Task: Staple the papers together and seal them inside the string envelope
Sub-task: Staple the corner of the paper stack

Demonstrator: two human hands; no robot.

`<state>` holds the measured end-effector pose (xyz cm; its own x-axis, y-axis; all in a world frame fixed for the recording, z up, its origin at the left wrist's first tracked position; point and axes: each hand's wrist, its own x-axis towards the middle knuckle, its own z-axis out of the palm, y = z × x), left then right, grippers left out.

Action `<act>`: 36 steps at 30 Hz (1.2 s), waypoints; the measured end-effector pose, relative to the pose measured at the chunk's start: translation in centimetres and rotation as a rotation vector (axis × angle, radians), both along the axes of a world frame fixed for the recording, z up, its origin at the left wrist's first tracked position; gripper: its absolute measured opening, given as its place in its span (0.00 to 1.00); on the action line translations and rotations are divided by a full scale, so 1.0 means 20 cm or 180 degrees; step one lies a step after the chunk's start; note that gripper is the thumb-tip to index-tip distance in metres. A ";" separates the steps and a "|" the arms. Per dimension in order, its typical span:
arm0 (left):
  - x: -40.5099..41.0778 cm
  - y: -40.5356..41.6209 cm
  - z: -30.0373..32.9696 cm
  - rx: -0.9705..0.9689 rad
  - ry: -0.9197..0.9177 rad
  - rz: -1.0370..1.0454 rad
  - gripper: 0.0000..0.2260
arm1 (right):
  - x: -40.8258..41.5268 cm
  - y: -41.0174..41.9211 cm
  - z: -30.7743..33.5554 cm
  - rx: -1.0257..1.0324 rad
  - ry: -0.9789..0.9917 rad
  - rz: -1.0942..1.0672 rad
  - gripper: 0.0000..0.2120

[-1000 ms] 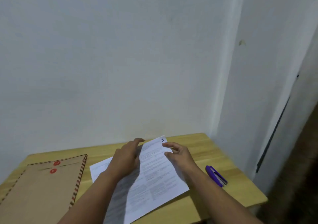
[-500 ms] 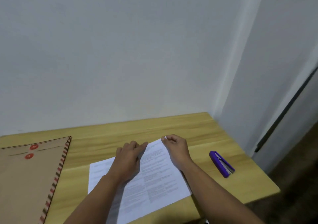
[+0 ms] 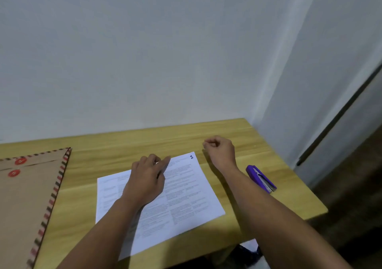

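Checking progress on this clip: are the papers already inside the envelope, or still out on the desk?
Still out. The papers lie flat on the desk under the left hand, apart from the envelope at the left.

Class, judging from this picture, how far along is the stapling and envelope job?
Early. Done: papers lie stacked on the table. In hand: left hand presses them; right hand is empty. Left: stapler untouched, envelope unfilled.
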<state>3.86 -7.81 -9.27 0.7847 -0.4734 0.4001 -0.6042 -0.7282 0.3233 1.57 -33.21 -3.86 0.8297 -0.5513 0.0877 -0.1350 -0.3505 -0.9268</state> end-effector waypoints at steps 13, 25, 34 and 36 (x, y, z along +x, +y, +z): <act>-0.04 -0.01 0.03 0.0326 -0.0171 0.0095 0.28 | -0.32 -0.48 0.27 -0.1898 0.3415 0.0715 0.31; -0.03 -0.01 0.01 0.0421 -0.0152 0.0136 0.27 | -0.25 -0.32 0.26 0.1591 0.1573 0.0614 0.21; -0.03 -0.01 0.01 0.0458 -0.0106 0.0117 0.28 | -0.26 -0.26 0.07 0.3638 0.0852 0.1936 0.35; -0.03 -0.01 0.01 0.0418 -0.0119 0.0104 0.27 | -0.26 -0.25 0.07 0.3561 0.0923 0.2164 0.38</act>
